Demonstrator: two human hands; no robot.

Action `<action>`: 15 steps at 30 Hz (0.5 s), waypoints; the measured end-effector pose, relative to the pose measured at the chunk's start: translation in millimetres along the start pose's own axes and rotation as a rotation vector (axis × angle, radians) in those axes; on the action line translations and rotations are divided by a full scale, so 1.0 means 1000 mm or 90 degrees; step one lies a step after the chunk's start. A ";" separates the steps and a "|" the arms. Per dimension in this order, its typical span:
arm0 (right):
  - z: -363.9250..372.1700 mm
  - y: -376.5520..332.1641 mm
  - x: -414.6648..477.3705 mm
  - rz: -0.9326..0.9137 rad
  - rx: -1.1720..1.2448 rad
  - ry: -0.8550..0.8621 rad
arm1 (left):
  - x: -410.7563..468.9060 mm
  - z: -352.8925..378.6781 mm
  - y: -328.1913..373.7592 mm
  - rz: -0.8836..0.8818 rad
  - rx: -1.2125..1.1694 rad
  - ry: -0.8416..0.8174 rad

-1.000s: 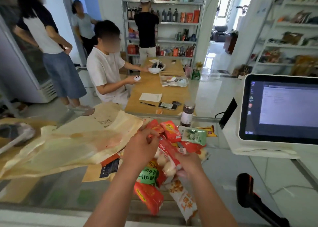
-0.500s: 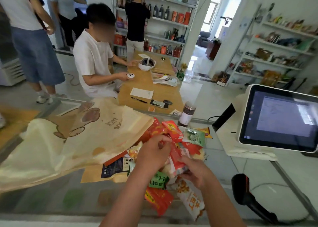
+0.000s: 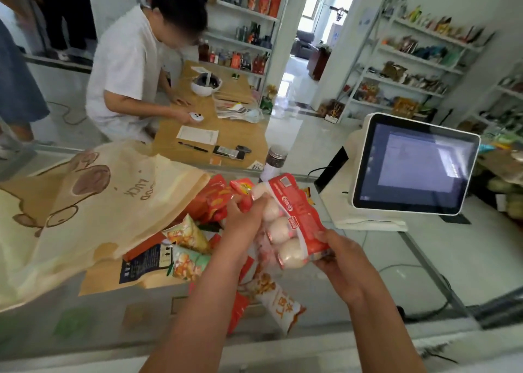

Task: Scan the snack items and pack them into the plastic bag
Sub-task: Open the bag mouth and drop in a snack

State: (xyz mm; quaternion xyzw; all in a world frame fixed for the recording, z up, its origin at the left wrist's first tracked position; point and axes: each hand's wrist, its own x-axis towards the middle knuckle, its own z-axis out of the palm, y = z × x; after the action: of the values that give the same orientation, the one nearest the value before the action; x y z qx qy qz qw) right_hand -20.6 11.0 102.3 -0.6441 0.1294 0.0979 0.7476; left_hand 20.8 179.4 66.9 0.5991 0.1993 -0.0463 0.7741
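Lying beneath the held red packet [image 3: 300,202], snack pile [image 3: 190,252] touches plastic bag [image 3: 85,217].

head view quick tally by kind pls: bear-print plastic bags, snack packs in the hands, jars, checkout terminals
bear-print plastic bag: 1
snack pack, gripped by the left hand and pinched by the right hand: 1
jar: 1
checkout terminal: 1
total: 4

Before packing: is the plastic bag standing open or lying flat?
Lying flat: the plastic bag is spread across the counter, printed side up.
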 end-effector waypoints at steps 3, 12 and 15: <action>-0.021 -0.002 -0.006 -0.012 -0.008 -0.065 | -0.007 0.033 0.004 -0.043 -0.171 -0.179; -0.100 -0.004 0.015 -0.010 -0.110 -0.055 | -0.022 0.108 -0.033 0.101 0.164 -0.062; -0.127 0.014 0.034 -0.046 -0.226 -0.013 | -0.018 0.125 -0.048 0.099 0.240 -0.029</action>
State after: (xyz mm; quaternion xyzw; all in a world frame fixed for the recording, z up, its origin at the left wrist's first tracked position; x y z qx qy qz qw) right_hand -1.1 -112.7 61.1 -0.7693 0.0788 0.0988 0.6262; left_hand 20.7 44.3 55.6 0.7457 0.1227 -0.0367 0.6539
